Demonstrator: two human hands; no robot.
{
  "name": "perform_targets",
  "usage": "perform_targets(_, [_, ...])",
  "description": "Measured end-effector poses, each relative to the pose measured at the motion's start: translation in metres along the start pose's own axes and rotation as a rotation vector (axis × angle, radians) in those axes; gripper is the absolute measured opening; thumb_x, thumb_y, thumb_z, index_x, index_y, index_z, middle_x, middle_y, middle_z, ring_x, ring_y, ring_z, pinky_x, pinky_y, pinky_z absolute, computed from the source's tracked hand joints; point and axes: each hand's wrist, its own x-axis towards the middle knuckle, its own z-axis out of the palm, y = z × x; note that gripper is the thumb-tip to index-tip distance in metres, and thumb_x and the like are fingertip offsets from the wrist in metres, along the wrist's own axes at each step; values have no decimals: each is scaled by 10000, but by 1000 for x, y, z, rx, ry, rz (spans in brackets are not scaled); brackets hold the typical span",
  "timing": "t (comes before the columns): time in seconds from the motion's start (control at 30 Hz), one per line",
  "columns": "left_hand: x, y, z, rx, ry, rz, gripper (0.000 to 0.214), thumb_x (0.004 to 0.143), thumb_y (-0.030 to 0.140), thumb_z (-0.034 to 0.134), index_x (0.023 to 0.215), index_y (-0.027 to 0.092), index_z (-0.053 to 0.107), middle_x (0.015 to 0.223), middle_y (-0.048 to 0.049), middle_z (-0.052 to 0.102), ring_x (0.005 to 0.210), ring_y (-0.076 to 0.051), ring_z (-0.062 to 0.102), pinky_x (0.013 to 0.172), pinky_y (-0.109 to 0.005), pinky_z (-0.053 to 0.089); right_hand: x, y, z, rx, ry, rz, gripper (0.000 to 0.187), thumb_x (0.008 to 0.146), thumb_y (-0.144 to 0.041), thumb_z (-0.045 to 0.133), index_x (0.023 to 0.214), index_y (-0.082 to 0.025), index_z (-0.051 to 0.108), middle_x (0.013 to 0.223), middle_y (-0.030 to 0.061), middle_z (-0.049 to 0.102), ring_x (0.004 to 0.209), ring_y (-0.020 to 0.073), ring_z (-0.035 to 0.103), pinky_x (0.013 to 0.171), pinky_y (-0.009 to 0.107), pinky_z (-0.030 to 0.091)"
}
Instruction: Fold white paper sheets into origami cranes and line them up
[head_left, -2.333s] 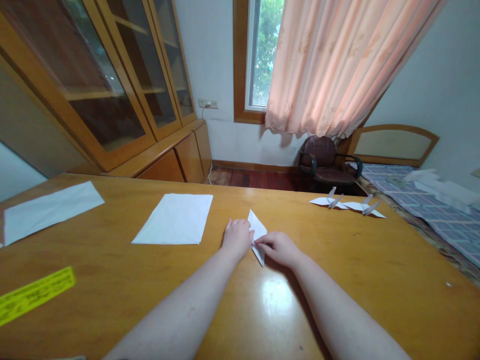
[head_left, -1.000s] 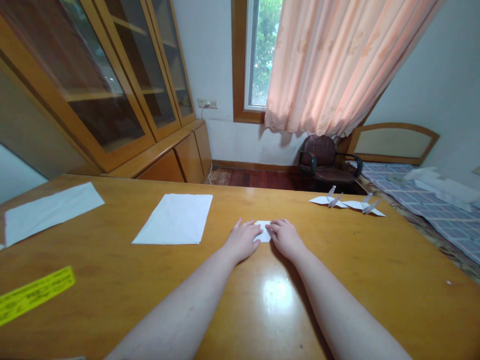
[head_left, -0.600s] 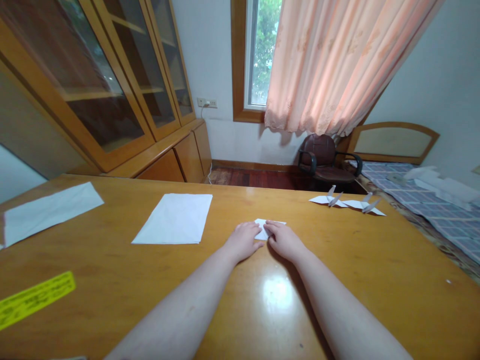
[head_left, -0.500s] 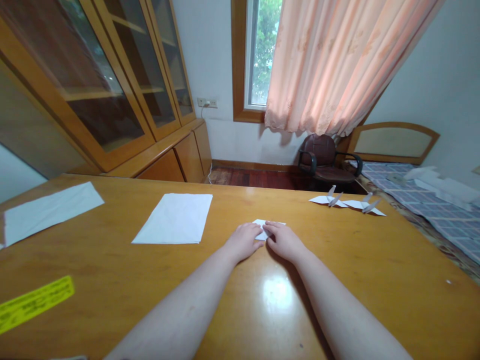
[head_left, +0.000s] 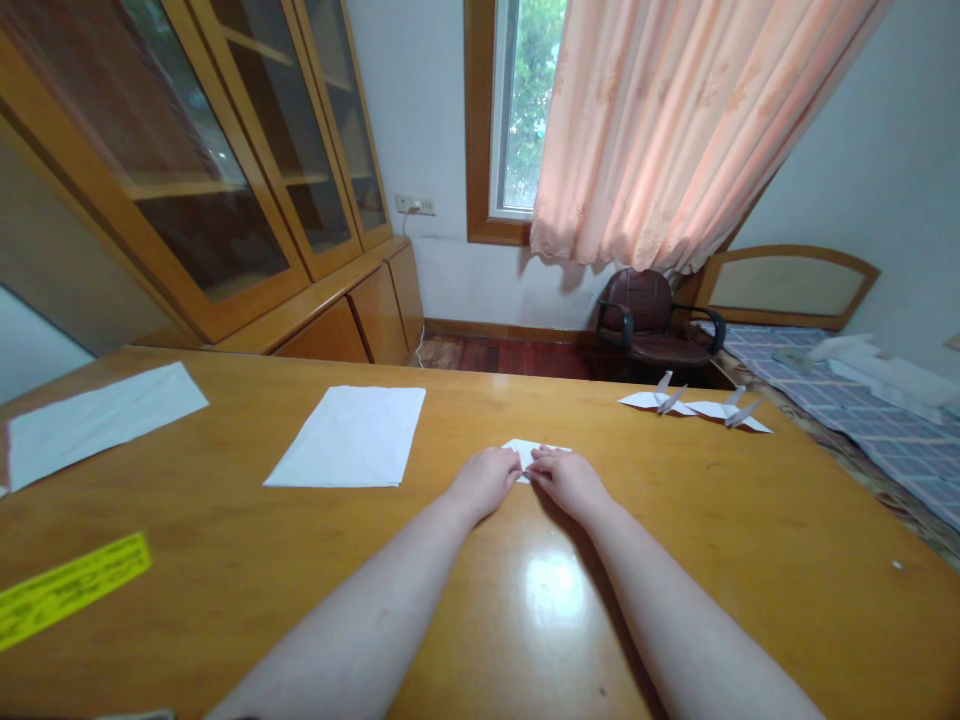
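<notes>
Where two bare forearms enter from the bottom edge of the frame, the left hand (head_left: 486, 481) and the right hand (head_left: 568, 479) lie side by side at lower centre. Their fingertips nearly meet on a small folded white paper (head_left: 544, 449), which lies flat on the table, its upper part showing beyond the fingers. The fingers of each hand are held close together, not spread; whether they press or pinch the paper cannot be told.

Surface: a glossy honey-brown wooden table (head_left: 675, 570).
Lower left: a yellow printed paper strip (head_left: 71, 590).
Centre, farther: a rectangular white paper sheet (head_left: 349, 437).
Upper left of the table: a second white paper sheet (head_left: 97, 425).
Far right of the table: two white origami cranes (head_left: 656, 401).
Beyond the table, right: a blue checked bedspread (head_left: 847, 400).
Beyond that: a dark brown padded office chair (head_left: 645, 315), a glass-fronted wooden cabinet (head_left: 202, 170), a peach patterned curtain (head_left: 660, 130).
</notes>
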Motion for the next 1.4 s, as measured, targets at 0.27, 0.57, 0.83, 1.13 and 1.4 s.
perform_targets(0.27, [0,6,-1,-42,21,-94,209,861,289,445,768,181,598,803,-45,627,741,-162,560,637,-247,379,-1,-5,-6,-8,-7,91,225,876,-333,489,819,-218,674,912,58,684,874,169,608,749,234,390])
perform_targets(0.57, [3,0,7,-75,41,-105,192,863,276,446,778,182,590,840,-49,616,767,-165,547,668,-257,382,0,-6,-3,-53,3,110,226,877,-342,477,808,-223,656,848,32,666,760,149,579,644,229,338])
perform_targets(0.83, [4,-1,8,-132,43,-110,176,850,252,449,778,182,593,838,-45,611,758,-160,538,660,-256,386,-1,-2,-2,-21,22,100,196,870,-329,490,816,-233,653,846,15,672,755,145,584,640,226,337])
perform_targets(1.13, [0,6,6,11,138,-200,200,834,307,493,760,194,641,847,-56,626,864,-201,521,777,-315,392,4,-7,2,-5,63,157,167,857,-288,510,794,-181,623,842,44,628,817,148,547,736,235,357])
perform_targets(1.4, [3,10,5,27,59,-336,208,848,319,473,840,185,632,896,-76,637,852,-204,564,738,-304,418,8,-4,10,2,138,236,163,811,-319,584,743,-177,628,849,52,613,846,173,536,778,274,358])
